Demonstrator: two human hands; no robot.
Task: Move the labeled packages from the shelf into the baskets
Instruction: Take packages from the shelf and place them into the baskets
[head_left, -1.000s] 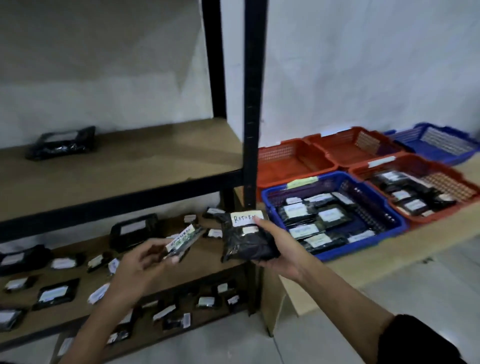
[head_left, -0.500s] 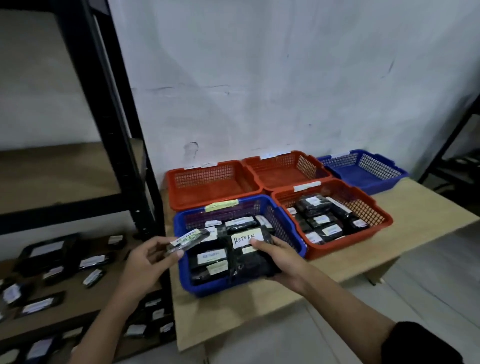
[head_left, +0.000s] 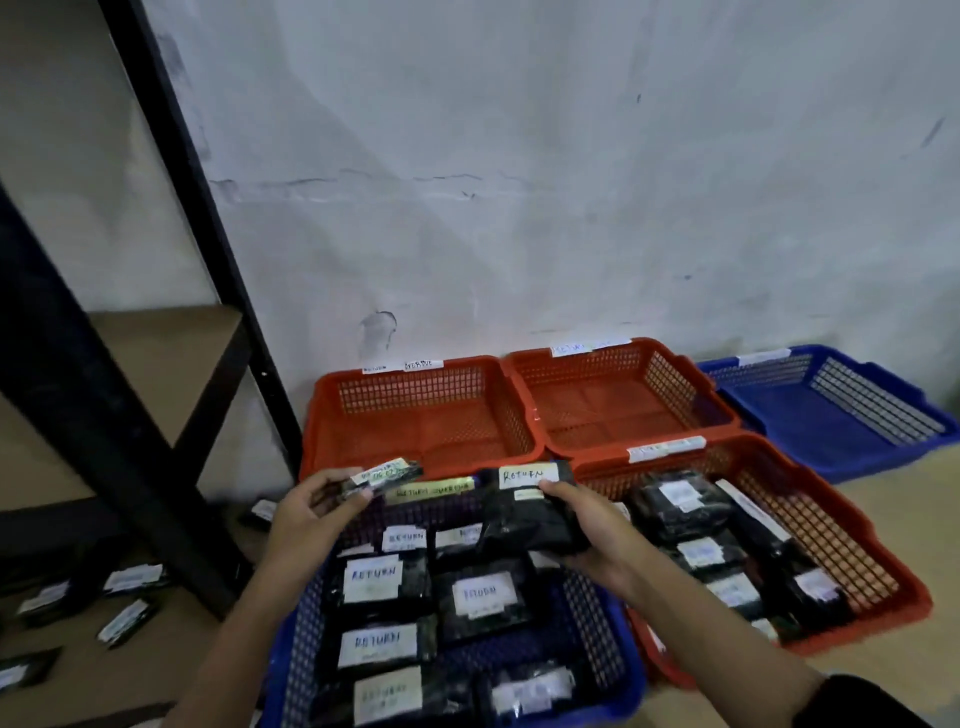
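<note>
Above blue mesh basket (head_left: 597, 613) – hands grip crinkly black packages (head_left: 524, 514)

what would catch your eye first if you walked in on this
Two hands held up over the near blue basket: the right hand grips a black package labeled RETURN, and the left hand pinches a slimmer labeled package. That basket is packed with black RETURN packages, while the two red baskets against the wall sit empty. More small labeled packages lie on the shelf at lower left.

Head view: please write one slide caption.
Both hands hold labeled packages, right hand with RETURN package, above the blue basket.
</note>
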